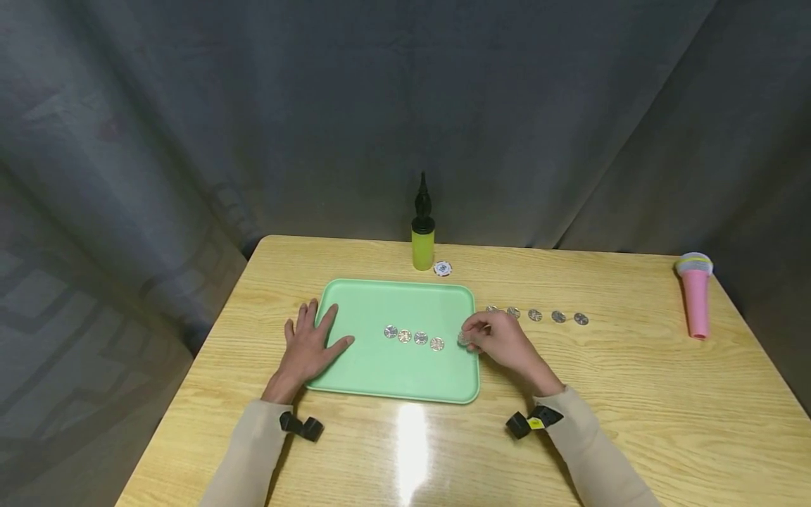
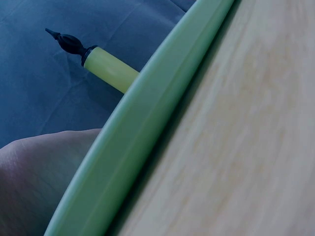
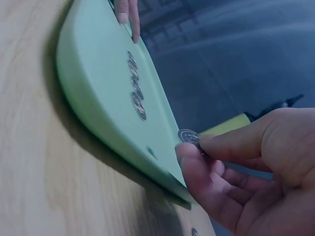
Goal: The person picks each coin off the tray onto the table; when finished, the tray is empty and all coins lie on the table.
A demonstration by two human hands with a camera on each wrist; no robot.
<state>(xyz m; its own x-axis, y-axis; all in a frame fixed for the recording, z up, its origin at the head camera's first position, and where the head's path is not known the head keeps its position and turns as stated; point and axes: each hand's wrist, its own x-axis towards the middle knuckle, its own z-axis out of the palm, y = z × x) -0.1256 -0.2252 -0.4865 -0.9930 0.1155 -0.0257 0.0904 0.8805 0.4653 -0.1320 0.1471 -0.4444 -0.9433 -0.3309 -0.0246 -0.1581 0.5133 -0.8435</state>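
The right hand (image 1: 500, 339) pinches a silver coin (image 3: 189, 136) between thumb and forefinger, the other fingers curled beneath, and holds it just over the right edge of the green tray (image 1: 393, 377); in the right wrist view the coin sits level with the tray's rim, at the fingertips (image 3: 186, 152). The left hand (image 1: 310, 345) lies flat with its fingers spread and straight, resting on the tray's left edge, palm partly on the table (image 1: 633, 422) and fingertips on the tray floor; it holds nothing. Inside the tray, four coins (image 1: 414, 336) lie in a row that runs from the middle toward the right edge, each just beside the next, the last one near the pinched coin. On the table to the right of the tray, a second row of coins (image 1: 546, 316) stretches toward the right edge of the table, its nearest coins partly hidden behind the right hand. Near the table's back edge, behind the tray, a yellow-green pump with a black nozzle (image 1: 422, 232) stands upright, and a white poker chip (image 1: 442, 268) lies just beside its base. At the far right corner a pink toy microphone (image 1: 695, 292) lies on the table.
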